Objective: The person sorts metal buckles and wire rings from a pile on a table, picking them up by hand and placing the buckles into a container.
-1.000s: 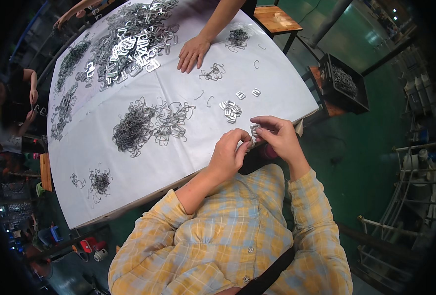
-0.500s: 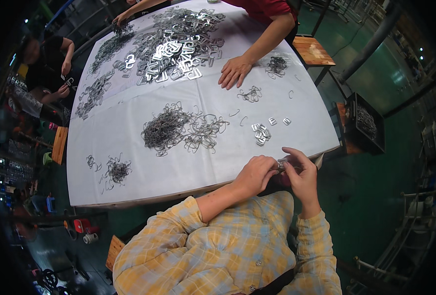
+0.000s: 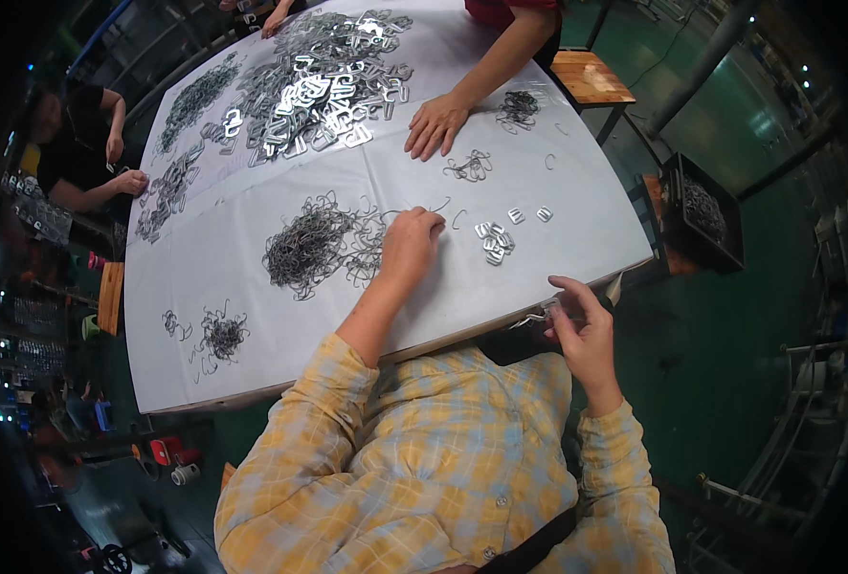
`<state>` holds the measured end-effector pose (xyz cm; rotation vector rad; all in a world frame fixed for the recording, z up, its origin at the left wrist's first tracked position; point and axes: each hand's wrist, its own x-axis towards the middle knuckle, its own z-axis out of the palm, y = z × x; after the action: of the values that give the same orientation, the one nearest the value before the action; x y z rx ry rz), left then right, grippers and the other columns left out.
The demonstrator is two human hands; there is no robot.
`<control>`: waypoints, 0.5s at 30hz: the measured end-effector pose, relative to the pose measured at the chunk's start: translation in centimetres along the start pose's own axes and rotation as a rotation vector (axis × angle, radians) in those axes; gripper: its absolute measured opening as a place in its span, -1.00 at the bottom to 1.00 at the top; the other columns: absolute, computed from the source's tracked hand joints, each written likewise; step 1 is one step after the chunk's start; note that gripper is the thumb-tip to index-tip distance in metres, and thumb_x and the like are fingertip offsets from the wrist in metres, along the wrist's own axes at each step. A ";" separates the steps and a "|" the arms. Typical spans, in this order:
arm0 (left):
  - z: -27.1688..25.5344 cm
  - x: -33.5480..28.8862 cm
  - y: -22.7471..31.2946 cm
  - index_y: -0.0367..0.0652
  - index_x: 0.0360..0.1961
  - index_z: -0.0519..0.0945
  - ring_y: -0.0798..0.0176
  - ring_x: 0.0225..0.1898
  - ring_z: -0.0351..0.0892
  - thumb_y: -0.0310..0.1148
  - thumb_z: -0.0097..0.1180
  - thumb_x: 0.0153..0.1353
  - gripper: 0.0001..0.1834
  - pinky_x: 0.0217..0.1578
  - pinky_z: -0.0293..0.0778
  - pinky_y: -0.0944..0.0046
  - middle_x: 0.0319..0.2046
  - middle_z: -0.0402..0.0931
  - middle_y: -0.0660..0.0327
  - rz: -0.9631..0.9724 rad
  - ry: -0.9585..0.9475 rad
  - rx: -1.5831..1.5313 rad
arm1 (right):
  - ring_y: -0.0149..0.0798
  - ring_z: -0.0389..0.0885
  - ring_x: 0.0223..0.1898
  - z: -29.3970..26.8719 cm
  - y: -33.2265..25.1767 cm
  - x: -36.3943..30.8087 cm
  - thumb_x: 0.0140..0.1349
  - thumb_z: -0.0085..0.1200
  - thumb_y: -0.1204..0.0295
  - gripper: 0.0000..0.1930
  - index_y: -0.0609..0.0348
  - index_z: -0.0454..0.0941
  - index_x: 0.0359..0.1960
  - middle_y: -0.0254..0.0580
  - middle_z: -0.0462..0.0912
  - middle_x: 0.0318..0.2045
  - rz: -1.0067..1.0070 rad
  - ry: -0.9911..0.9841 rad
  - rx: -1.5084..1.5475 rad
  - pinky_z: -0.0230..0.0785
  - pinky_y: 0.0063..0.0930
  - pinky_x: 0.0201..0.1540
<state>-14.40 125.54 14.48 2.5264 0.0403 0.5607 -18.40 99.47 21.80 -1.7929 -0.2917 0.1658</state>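
Note:
My left hand [image 3: 411, 251] reaches over the table at the right side of a loose spread of bent wire hooks [image 3: 363, 253]. Its fingers are curled together, with one thin hook just beyond the fingertips; what they pinch, if anything, is hidden. At the near right table edge, my right hand [image 3: 587, 337] pinches a small silver buckle [image 3: 550, 308] between thumb and fingers. A bent wire sticks out from it to the left. Several small silver buckles [image 3: 494, 243] lie clustered on the white sheet between my hands, with two more apart behind them.
A dense heap of wire hooks [image 3: 301, 247] lies left of my left hand, and a smaller one [image 3: 223, 337] near the left corner. Large metal buckles [image 3: 319, 96] are piled at the back. A co-worker's hand [image 3: 437, 124] rests flat beyond. A black crate [image 3: 702, 212] stands right.
My left hand has left my right hand and moved left and forward to the wire hooks. The right hand keeps its hold on the buckle. The view has shifted slightly.

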 end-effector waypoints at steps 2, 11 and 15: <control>0.5 1.6 -1.0 -0.22 -0.47 0.62 0.08 -0.32 0.53 -0.47 0.08 0.06 -0.90 -0.33 0.45 0.15 -0.44 0.55 0.11 0.002 0.006 0.090 | -0.52 0.46 -0.43 0.1 0.5 -0.2 0.07 -0.04 0.71 -0.64 0.20 0.51 -0.06 -0.24 0.51 -0.39 -0.008 0.005 0.005 0.49 -0.66 -0.47; 1.6 5.8 2.0 -0.23 -0.53 0.63 0.08 -0.43 0.62 -0.49 0.08 -0.04 -0.91 -0.42 0.55 0.17 -0.48 0.59 0.04 0.096 -0.430 0.589 | -0.51 0.50 -0.41 0.5 1.2 -0.4 0.06 0.03 0.70 -0.63 0.22 0.49 -0.05 -0.18 0.55 -0.40 0.016 0.047 0.075 0.48 -0.66 -0.42; 0.8 5.7 3.0 -0.21 -0.50 0.63 0.12 -0.46 0.61 -0.48 0.11 -0.02 -0.92 -0.42 0.51 0.22 -0.51 0.60 0.08 0.060 -0.385 0.323 | -0.50 0.56 -0.41 0.6 1.7 -0.4 0.04 0.08 0.69 -0.63 0.25 0.47 -0.05 -0.15 0.61 -0.42 0.023 0.135 0.158 0.46 -0.66 -0.39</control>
<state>-9.14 123.42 17.60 2.9160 -0.0938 0.0838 -18.76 99.50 20.01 -1.6430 -0.1571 0.0806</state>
